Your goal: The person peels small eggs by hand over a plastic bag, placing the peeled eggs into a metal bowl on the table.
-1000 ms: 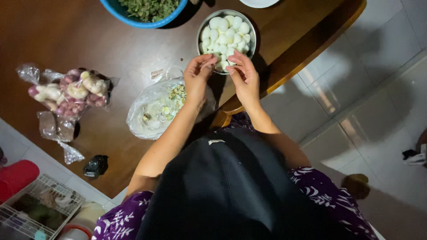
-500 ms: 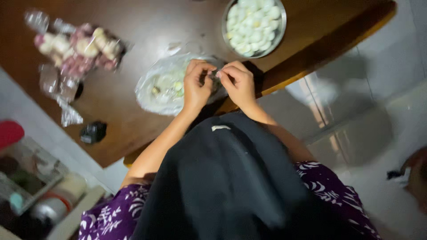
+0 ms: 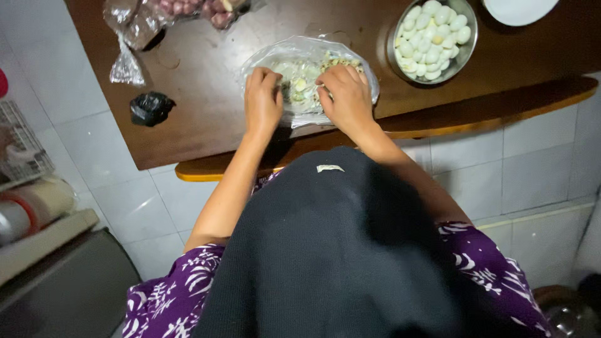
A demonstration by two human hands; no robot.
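Both hands rest in a clear plastic bag [image 3: 269,53] of speckled small eggs and shell bits lying on the brown wooden table [image 3: 206,119]. My left hand [image 3: 261,100] sits on the bag's left side with fingers curled down. My right hand [image 3: 345,97] lies on the right side, fingertips among the eggs; what it grips is hidden. A metal bowl [image 3: 466,53] full of peeled white eggs [image 3: 432,37] stands to the right of the bag.
A plastic bag of reddish shallots and garlic [image 3: 188,9] lies at the table's far left, a small black wad [image 3: 149,107] near the left edge, a white plate [image 3: 519,9] at top right. A wire rack [image 3: 22,150] and tiled floor lie left.
Both hands moved from the metal bowl back over the plastic bag and down into it. The view swung, so the bowl now sits to the right.
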